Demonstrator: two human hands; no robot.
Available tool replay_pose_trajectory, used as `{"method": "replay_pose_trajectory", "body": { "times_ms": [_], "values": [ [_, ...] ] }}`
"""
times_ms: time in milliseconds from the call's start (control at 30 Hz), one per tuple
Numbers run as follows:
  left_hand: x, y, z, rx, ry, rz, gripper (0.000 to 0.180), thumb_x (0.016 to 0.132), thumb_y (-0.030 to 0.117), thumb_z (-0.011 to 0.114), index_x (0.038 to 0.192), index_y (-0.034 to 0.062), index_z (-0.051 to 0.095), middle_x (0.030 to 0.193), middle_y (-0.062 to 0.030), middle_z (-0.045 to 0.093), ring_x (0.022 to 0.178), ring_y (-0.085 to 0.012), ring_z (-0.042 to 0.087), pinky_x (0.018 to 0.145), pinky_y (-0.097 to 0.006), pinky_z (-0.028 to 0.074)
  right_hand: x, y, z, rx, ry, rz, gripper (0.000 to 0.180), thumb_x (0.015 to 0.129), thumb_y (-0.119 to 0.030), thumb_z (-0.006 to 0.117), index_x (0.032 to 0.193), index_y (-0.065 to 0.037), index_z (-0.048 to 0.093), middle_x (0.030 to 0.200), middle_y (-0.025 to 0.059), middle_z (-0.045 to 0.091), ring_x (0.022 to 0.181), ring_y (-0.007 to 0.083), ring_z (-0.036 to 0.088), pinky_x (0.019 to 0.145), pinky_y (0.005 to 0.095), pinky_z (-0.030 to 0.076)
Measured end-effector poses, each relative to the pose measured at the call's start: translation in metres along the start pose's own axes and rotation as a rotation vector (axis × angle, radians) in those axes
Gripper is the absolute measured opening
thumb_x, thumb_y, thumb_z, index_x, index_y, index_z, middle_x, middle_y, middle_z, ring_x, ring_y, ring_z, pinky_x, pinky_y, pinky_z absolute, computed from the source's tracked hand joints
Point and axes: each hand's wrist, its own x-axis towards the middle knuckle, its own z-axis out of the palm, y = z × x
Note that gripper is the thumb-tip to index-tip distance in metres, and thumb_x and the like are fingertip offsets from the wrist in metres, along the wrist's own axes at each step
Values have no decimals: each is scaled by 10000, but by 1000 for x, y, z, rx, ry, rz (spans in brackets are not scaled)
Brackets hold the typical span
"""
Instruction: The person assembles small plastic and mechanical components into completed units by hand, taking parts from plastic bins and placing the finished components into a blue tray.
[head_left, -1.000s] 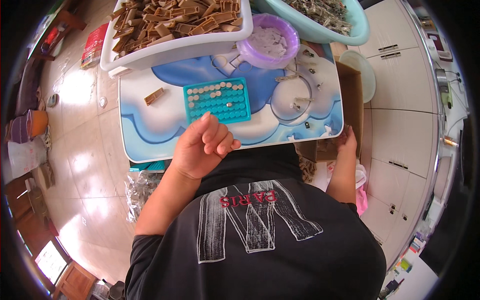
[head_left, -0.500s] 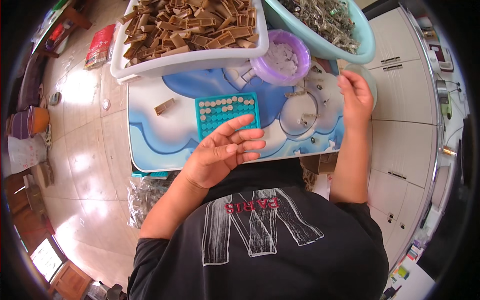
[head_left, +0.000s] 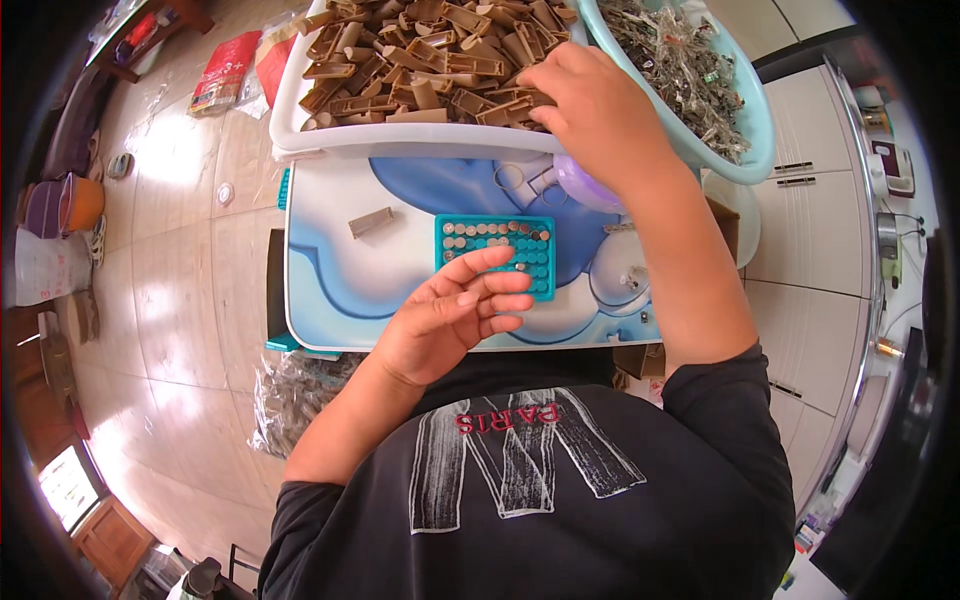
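Hands, two, mine. My right hand (head_left: 590, 110) reaches forward into the white tub (head_left: 330, 140) of brown plastic pieces (head_left: 420, 60), knuckles up, fingers curled down among the pieces at the tub's near right corner; whether they have closed on one I cannot tell, since the fingertips are hidden. My left hand (head_left: 450, 315) hovers palm up over the near edge of the small table (head_left: 330, 280), fingers spread loosely and holding nothing, their tips just over the lower edge of the teal tray (head_left: 540, 262).

Teal tray: flat on the blue-and-white table top, a grid of small round holes, its upper rows filled with small pale round bits.

Single brown piece (head_left: 371, 222): lies alone on the table, left of the tray and well apart from it.

Purple bowl (head_left: 575, 185): mostly hidden under my right wrist, just beyond the tray.

Pale green basin (head_left: 745, 110): right of the tub, heaped with small clear packets.

Floor (head_left: 180, 300): tan tiles, left of the table.
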Motion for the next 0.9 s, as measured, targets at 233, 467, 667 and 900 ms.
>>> {"method": "replay_pose_trajectory", "body": {
  "times_ms": [233,467,667,900],
  "values": [
    [-3,2,-6,-4,37,37,483,897,194,540,1327,29,392,1208,-141,561,1090,-252,567,931,-358,453,-1,-2,-11,-29,113,-38,123,714,-104,675,832,-96,642,813,50,582,835,266,571,730,377,472],
    [1,-2,-3,1,71,28,433,913,194,514,1302,32,414,1174,-128,581,1048,-236,584,911,-353,465,8,-6,24,22,104,-58,194,706,-121,689,896,-108,659,842,47,592,840,256,575,750,371,473],
    [-5,-3,-4,40,112,36,485,927,284,488,1330,33,391,1171,-120,583,1063,-234,568,922,-360,450,8,-5,13,13,190,-170,183,705,-144,686,886,-125,666,843,36,595,791,250,570,716,357,469],
    [-8,-4,-11,-146,32,-35,425,977,361,377,1232,40,488,1042,-119,625,887,-206,630,766,-314,527,-67,-69,-12,92,171,-409,237,668,-150,666,902,-113,673,815,19,563,782,209,563,695,351,463]
  ]
}}
